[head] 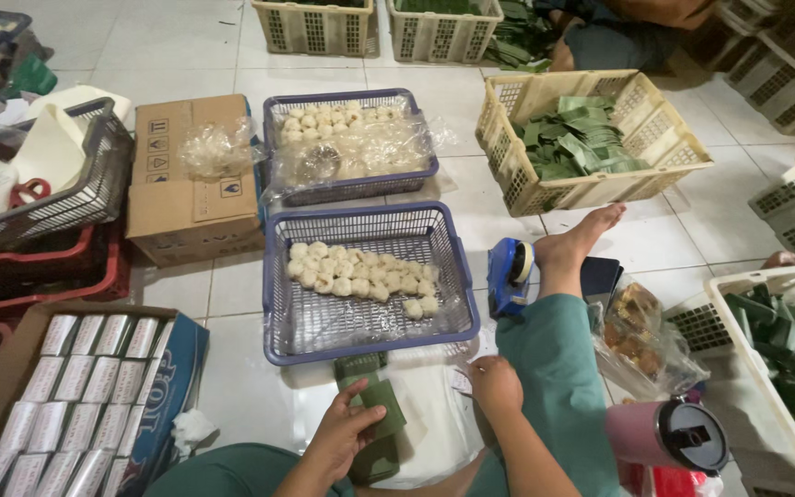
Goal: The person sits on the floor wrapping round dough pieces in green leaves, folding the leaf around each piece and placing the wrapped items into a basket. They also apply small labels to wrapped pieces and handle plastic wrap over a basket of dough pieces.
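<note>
The work went on over a white tiled floor [195, 64] crowded with baskets and boxes. Near the bottom of the view, the left hand [342, 440] was curled around a strip of folded green leaf [372, 405], thumb on top and fingers underneath, holding it over a white plastic sheet [434, 423]. The right hand [494, 385] rested just beside it on the same sheet, loosely closed; whether it held anything could not be told. Just beyond both hands stood a blue mesh basket [370, 221] with a cluster of pale round dough balls [361, 274]. Farther away sat a second blue basket [351, 97] of the same balls under clear plastic. To the right, a cream crate [517, 175] held folded green leaves. A blue tape dispenser [511, 273] lay beside the person's bare foot [577, 241].
</note>
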{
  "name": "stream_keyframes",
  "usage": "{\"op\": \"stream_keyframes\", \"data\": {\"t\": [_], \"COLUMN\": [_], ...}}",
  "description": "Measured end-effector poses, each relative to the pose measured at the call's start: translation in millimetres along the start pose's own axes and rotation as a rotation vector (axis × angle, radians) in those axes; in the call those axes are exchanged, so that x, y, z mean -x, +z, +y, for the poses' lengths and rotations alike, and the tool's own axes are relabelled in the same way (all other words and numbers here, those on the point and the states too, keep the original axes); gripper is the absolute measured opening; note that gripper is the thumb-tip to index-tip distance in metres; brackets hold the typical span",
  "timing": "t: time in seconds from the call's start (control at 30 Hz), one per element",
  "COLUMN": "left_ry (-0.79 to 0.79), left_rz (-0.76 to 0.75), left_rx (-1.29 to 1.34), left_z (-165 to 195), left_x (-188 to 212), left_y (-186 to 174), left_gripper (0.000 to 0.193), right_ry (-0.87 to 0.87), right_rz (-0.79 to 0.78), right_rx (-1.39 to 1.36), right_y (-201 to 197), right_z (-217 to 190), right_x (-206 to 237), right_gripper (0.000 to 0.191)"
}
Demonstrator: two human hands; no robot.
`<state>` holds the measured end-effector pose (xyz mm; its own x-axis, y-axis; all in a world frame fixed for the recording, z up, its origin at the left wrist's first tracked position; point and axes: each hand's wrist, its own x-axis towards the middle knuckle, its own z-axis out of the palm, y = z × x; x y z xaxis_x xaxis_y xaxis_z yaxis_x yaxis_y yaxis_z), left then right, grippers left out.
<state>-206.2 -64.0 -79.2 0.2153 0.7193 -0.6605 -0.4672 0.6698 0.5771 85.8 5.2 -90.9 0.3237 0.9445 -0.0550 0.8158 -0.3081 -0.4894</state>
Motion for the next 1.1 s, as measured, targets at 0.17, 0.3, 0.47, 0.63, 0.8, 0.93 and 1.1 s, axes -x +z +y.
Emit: {"op": "stream_keyframes", "data": {"t": [0.17, 0.3, 0.47, 0.63, 0.8, 0.93, 1.1], "left_ry": [0.030, 0.080, 0.083, 0.114, 0.126, 0.135, 0.166], "left_rz": [0.023, 0.009, -0.004, -0.006, -0.006, 0.027, -0.027], "left_rx": [0.027, 0.021, 0.035, 0.065, 0.033, -0.023, -0.045], "left_z": [-1, -2, 0, 4, 7, 5, 1], "left_x": [1, 1, 4, 12, 12, 11, 10], "left_y": [-2, 0, 6, 8, 11, 15, 13], "left_gripper": [0.078, 0.079, 0.080, 0.080, 0.080, 0.083, 0.085], "right_ry": [-0.118, 0.130, 0.269, 0.335, 0.296, 0.164, 0.047], "right_rz": [-0.167, -0.640, -0.702, -0.730, -0.685, -0.584, -0.537], "right_rx": [-0.197, -0.923, -1.001, -0.989, -0.976, -0.892, -0.859], "right_y": [4, 5, 1, -6, 0, 5, 0], "right_z": [-2, -21, -56, -62, -57, -62, -76], "right_x": [8, 39, 65, 65, 65, 75, 88], "right_gripper": [0.022, 0.028, 0.023, 0.022, 0.023, 0.022, 0.024]}}
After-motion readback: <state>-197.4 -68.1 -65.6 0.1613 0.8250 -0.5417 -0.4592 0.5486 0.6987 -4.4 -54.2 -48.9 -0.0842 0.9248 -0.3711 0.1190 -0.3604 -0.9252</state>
